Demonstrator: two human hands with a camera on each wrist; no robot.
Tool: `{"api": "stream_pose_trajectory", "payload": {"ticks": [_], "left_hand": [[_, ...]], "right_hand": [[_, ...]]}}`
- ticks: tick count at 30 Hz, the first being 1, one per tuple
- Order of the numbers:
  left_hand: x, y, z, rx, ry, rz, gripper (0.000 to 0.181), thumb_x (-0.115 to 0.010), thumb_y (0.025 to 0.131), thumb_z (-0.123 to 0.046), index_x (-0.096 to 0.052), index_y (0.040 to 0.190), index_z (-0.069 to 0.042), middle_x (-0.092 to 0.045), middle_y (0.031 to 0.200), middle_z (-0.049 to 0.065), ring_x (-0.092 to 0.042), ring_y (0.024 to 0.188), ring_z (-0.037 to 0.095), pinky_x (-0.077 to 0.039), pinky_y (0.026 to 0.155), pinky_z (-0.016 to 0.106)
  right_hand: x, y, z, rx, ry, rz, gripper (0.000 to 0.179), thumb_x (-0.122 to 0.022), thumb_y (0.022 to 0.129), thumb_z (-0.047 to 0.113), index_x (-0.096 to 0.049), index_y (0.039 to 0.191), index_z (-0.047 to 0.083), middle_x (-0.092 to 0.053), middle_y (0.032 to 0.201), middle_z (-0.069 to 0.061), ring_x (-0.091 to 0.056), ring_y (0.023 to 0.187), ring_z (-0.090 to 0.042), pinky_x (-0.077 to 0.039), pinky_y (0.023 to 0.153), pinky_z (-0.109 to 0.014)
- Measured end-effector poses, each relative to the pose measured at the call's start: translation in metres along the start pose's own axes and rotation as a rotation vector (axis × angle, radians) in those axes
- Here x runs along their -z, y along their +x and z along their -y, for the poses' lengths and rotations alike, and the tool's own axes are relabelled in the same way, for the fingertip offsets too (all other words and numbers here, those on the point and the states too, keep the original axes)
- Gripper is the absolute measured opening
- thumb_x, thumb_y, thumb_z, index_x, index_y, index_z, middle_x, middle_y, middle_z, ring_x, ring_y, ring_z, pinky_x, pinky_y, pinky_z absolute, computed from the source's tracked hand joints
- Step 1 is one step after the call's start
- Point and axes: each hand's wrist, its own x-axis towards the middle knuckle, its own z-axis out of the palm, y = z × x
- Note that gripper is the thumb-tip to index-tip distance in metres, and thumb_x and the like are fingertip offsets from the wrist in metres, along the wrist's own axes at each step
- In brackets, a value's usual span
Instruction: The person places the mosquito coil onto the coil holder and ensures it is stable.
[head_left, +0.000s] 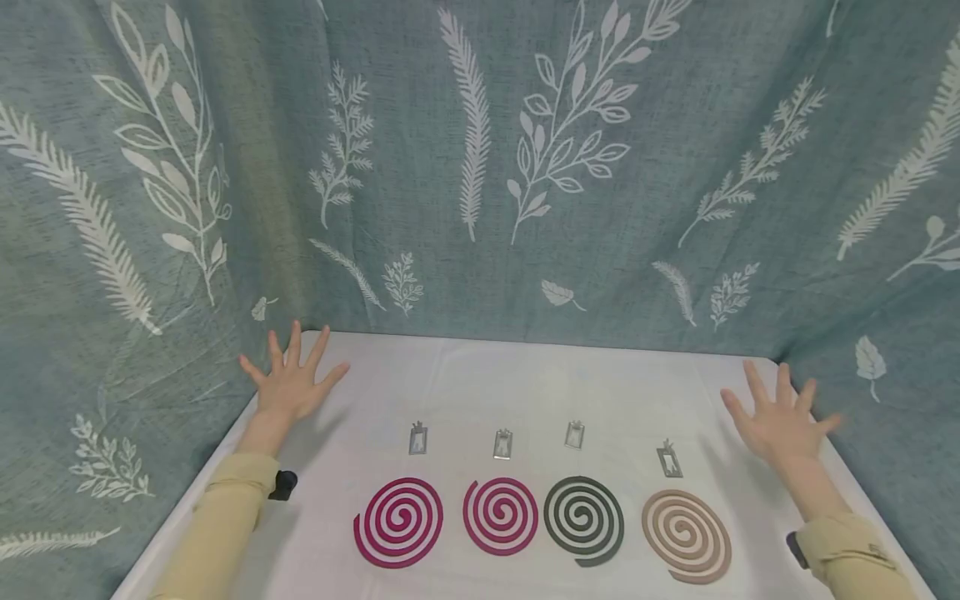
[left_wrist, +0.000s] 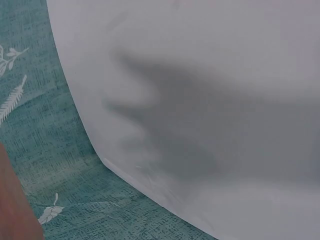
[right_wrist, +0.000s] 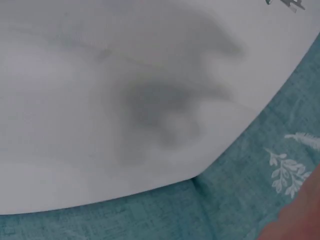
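Fingers spread wide, my left hand point(head_left: 288, 390) hovers over the table's left side with nothing in it. My right hand point(head_left: 783, 423) is held the same way over the right side, also holding nothing. Between them, nearer me, mosquito coils lie flat in a row: two magenta coils point(head_left: 403, 518) point(head_left: 502, 515), a dark green coil point(head_left: 583, 520) and a tan coil point(head_left: 683, 527). Behind each coil lies a small metal coil stand point(head_left: 417, 438); the rightmost stand point(head_left: 669, 459) is nearest my right hand. Each wrist view shows only a blurred sliver of its hand, plus its shadow.
The white table point(head_left: 525, 379) has its back edge against a teal curtain point(head_left: 420, 167) with white leaf prints. That fabric also hangs along both sides. A dark wrist strap point(head_left: 282, 485) shows at my left sleeve.
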Motion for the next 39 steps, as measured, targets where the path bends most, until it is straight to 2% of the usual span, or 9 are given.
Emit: {"api": "stream_pose_trajectory", "payload": {"ticks": [7,12,17,22,32,39], "left_hand": [[0.002,-0.004,0.001,-0.029,0.005,-0.006,0.078,-0.028,0.092,-0.068,0.006,0.152,-0.031,0.022,0.155,0.017,0.026,0.136,0.05,0.021,0.09,0.079],[0.003,-0.006,0.0,-0.043,0.003,-0.005,0.077,-0.029,0.092,-0.067,0.006,0.152,-0.032,0.022,0.155,0.017,0.024,0.137,0.05,0.021,0.091,0.079],[0.003,-0.007,0.0,-0.063,0.009,-0.011,0.078,-0.031,0.092,-0.067,0.005,0.152,-0.033,0.018,0.157,0.017,0.02,0.138,0.05,0.02,0.091,0.079],[0.002,-0.01,0.001,-0.095,0.022,-0.01,0.079,-0.033,0.092,-0.066,0.0,0.153,-0.029,0.015,0.157,0.018,0.018,0.139,0.049,0.018,0.092,0.079],[0.004,-0.017,0.001,-0.151,0.009,0.009,0.078,-0.036,0.093,-0.063,0.001,0.153,-0.029,0.012,0.158,0.017,0.015,0.141,0.047,0.016,0.096,0.078],[0.005,-0.021,0.002,-0.178,-0.007,0.048,0.078,-0.038,0.093,-0.061,0.001,0.153,-0.029,0.009,0.159,0.016,0.015,0.142,0.045,0.015,0.097,0.077]], "right_hand": [[-0.006,-0.003,0.015,0.039,-0.011,-0.013,0.077,-0.025,0.094,0.065,0.005,0.153,0.025,0.009,0.153,-0.032,0.013,0.132,-0.063,0.005,0.085,-0.087],[-0.012,-0.004,0.024,0.052,-0.003,-0.045,0.076,-0.026,0.094,0.065,-0.004,0.153,0.023,0.002,0.154,-0.031,0.009,0.135,-0.061,0.004,0.089,-0.085],[-0.018,-0.007,0.034,0.083,-0.019,-0.067,0.075,-0.028,0.094,0.064,-0.005,0.153,0.024,-0.006,0.153,-0.031,0.001,0.136,-0.06,0.0,0.093,-0.083],[-0.021,-0.011,0.046,0.128,-0.048,-0.063,0.075,-0.031,0.094,0.063,-0.006,0.153,0.023,-0.01,0.153,-0.031,-0.007,0.136,-0.059,-0.006,0.098,-0.08],[-0.026,-0.017,0.066,0.192,-0.039,-0.045,0.076,-0.036,0.094,0.061,-0.011,0.153,0.021,-0.013,0.153,-0.029,-0.01,0.137,-0.057,-0.009,0.099,-0.078],[-0.031,-0.023,0.084,0.219,-0.02,-0.015,0.076,-0.039,0.094,0.058,-0.011,0.153,0.021,-0.013,0.154,-0.028,-0.009,0.139,-0.054,-0.011,0.102,-0.076]]}}
